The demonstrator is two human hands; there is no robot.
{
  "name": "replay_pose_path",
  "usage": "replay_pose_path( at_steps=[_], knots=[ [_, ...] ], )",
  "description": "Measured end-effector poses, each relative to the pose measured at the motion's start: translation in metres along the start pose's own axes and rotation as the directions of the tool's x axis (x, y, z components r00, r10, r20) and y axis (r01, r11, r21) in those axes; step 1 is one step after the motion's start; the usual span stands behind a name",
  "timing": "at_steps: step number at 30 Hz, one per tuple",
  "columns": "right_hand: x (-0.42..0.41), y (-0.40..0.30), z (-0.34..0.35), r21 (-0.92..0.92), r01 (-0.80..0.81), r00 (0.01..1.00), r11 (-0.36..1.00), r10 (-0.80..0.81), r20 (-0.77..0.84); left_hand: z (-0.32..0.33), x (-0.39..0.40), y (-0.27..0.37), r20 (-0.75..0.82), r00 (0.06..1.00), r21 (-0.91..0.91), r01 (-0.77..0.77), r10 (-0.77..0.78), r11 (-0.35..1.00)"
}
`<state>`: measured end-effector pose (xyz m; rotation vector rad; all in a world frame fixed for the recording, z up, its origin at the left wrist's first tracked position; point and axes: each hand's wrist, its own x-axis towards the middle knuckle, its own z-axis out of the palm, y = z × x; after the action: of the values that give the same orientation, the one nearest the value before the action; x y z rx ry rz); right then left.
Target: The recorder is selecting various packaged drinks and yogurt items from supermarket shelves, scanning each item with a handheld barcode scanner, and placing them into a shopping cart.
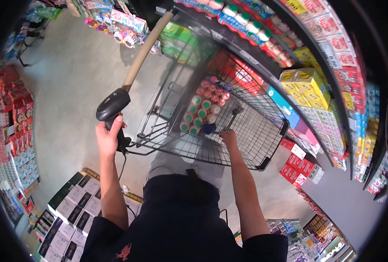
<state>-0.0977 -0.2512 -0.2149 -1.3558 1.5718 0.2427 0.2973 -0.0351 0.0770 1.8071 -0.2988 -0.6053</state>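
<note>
My left hand (pixel 111 132) is closed around the grip of a black device (pixel 113 104) shaped like a handheld barcode scanner. A thin dark cable hangs below it. The device lies against the tan handle bar (pixel 144 54) of a black wire shopping cart (pixel 262 144). Over the cart's near side reaches my right arm, and my right hand (pixel 228 136) is low in the basket, its fingertips hard to make out. Close to it is a blue cap (pixel 208 128). Packs of small bottles with green caps (pixel 197 113) and with red caps (pixel 213 91) stand in the cart.
A dark shelf beyond the cart bears bottle packs (pixel 243 23) and yellow cartons (pixel 303 86). Red boxes (pixel 300 170) sit on the floor at right. White-and-black boxes (pixel 72 209) are stacked at lower left, red packages (pixel 20 113) at far left. Concrete floor (pixel 69 75) runs left of the cart.
</note>
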Motion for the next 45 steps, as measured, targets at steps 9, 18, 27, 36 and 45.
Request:
replay_pose_path(
  at_steps=[9,18,27,36,45],
  knots=[
    [-0.103,-0.166,-0.080,0.074,0.589,0.728,0.805,-0.488,-0.480,-0.008,-0.004,-0.007,0.018,0.999,0.055,0.036,-0.037,0.998],
    [-0.174,-0.384,-0.143,-0.224,0.943,0.071,0.247,-0.806,-0.588,-0.003,0.001,-0.004,0.029,0.999,0.122,0.015,-0.018,0.992],
    [-0.156,-0.602,-0.211,-0.717,0.646,-0.306,0.262,-0.772,-0.558,-0.005,0.000,0.006,0.023,0.999,0.178,0.026,-0.031,0.984],
    [-0.167,-0.680,-0.240,-0.848,0.362,-0.098,0.388,-0.888,-0.449,-0.004,0.001,-0.008,0.009,1.000,0.134,0.008,-0.009,0.991],
    [-0.180,-0.685,-0.248,-0.801,0.425,0.065,0.422,-0.896,-0.439,-0.003,0.002,-0.007,0.011,1.000,0.158,0.015,-0.017,0.987]
  ],
)
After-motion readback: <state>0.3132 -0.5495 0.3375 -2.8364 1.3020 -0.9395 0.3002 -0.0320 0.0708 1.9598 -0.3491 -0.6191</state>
